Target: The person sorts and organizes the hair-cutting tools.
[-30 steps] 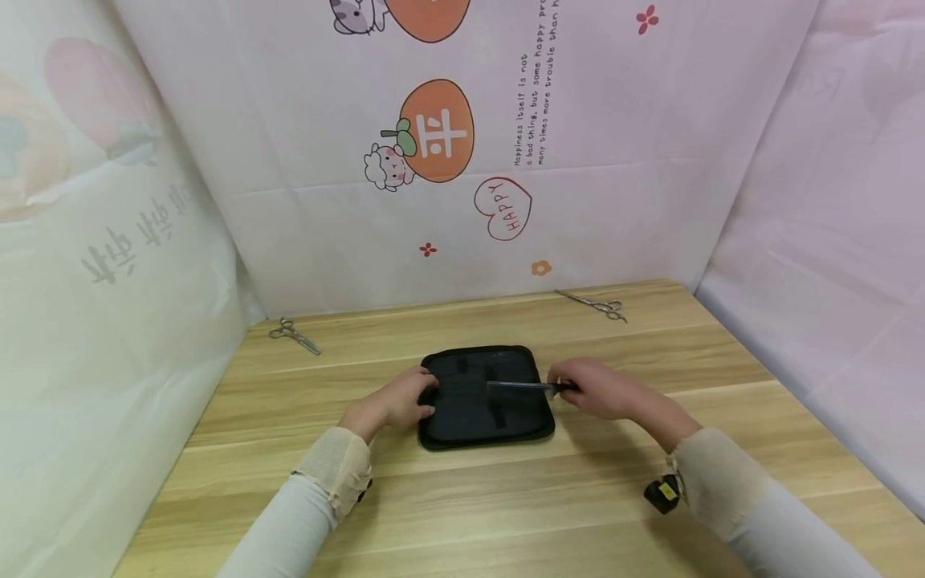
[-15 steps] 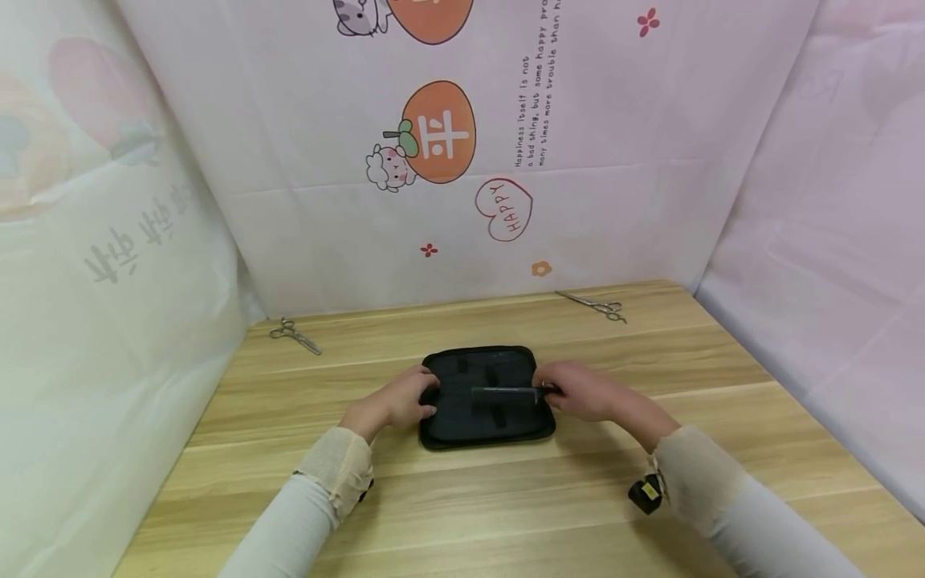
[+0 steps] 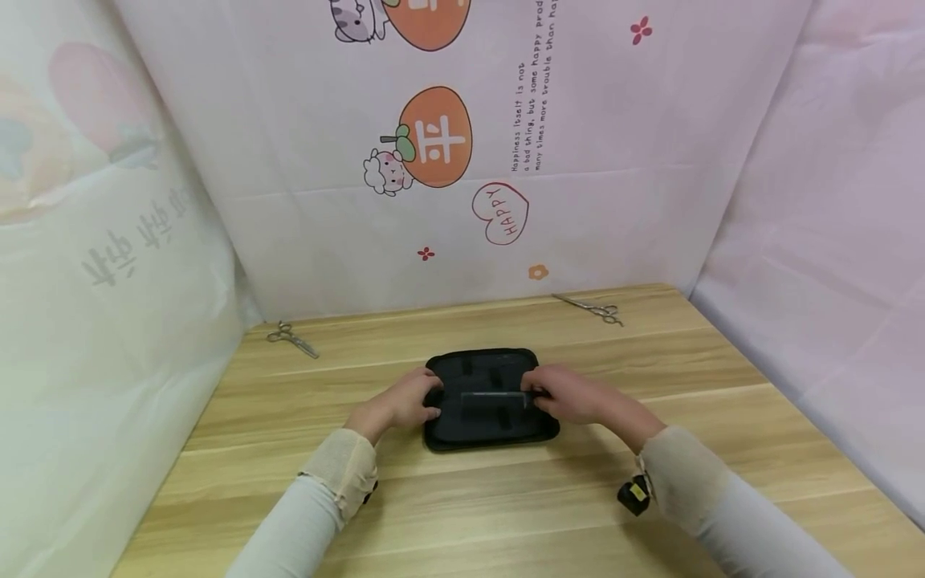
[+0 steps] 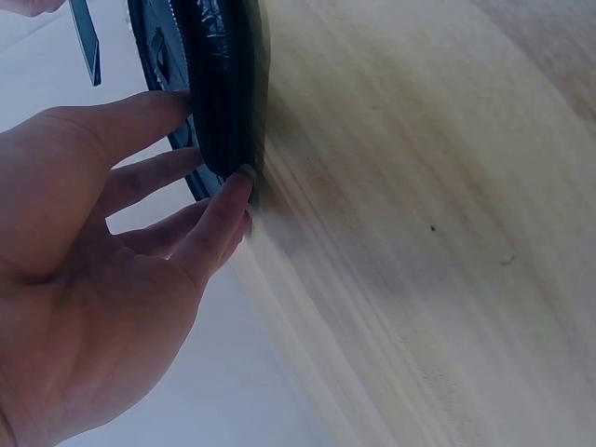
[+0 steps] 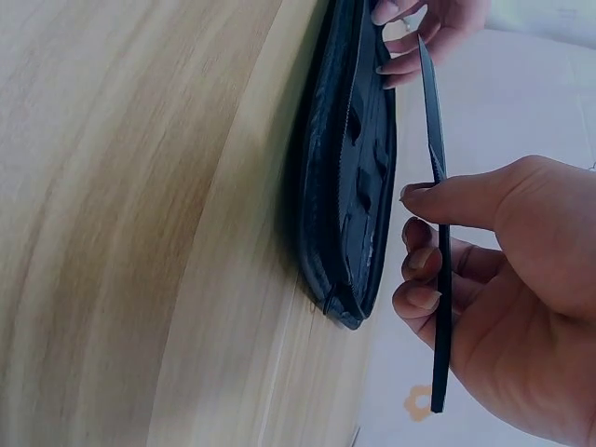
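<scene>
A black zip case [image 3: 477, 425] with loops inside lies on the wooden table, its lined inside facing up. My left hand [image 3: 408, 399] grips the case's left edge; in the left wrist view the thumb and fingers [image 4: 219, 219] pinch around its rim. Over the right half of the case, my right hand [image 3: 567, 393] holds a slim black comb [image 3: 491, 399] by its handle. The comb points left, across the middle of the case. In the right wrist view the comb [image 5: 433, 121] shows edge-on, apart from the case [image 5: 326, 186], thumb and fingertips pinching it.
Thinning scissors [image 3: 292, 339] lie at the table's back left, and a second pair of scissors [image 3: 588, 307] at the back right. A printed cloth [image 3: 347, 257] hangs behind the table [image 3: 448, 514], with white cloth on both sides.
My right hand has moved left with the comb, bringing it farther over the case. The left hand keeps its grip on the case's edge. The scissors lie as before.
</scene>
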Motion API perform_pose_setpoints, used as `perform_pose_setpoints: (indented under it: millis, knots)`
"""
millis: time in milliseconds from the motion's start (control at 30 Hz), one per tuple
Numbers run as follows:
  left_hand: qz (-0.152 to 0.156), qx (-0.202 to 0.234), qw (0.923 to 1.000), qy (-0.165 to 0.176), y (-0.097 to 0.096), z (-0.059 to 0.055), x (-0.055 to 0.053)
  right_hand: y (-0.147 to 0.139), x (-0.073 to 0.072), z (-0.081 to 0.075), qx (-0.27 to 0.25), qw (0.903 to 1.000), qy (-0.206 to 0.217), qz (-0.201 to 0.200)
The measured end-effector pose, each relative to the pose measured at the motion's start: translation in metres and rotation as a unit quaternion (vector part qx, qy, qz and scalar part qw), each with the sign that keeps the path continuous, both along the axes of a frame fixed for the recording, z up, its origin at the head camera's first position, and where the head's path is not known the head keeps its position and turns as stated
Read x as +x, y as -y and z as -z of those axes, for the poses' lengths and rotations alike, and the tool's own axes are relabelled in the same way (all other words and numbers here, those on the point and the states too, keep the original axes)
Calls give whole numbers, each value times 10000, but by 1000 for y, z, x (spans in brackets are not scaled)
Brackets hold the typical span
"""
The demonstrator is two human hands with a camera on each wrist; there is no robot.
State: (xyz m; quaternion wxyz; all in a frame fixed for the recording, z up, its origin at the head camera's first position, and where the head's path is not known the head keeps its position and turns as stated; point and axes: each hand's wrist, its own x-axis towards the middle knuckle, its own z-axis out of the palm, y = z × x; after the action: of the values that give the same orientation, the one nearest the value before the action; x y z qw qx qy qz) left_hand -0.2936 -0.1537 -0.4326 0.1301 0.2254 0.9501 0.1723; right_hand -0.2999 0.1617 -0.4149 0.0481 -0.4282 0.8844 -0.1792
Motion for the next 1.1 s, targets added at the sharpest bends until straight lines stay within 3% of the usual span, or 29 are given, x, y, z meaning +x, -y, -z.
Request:
perform_pose_setpoints:
  millis: [567, 900, 1100]
  knots:
    - [43, 257, 9993, -261, -5, -12, 13, 11, 0, 1, 3, 10000, 31, -14]
    - [562, 548, 9955, -524, -10, -13, 19, 20, 2, 5, -31, 9999, -106, -84]
    - [687, 613, 9941, -578, -16, -14, 21, 26, 4, 4, 17, 10000, -81, 36]
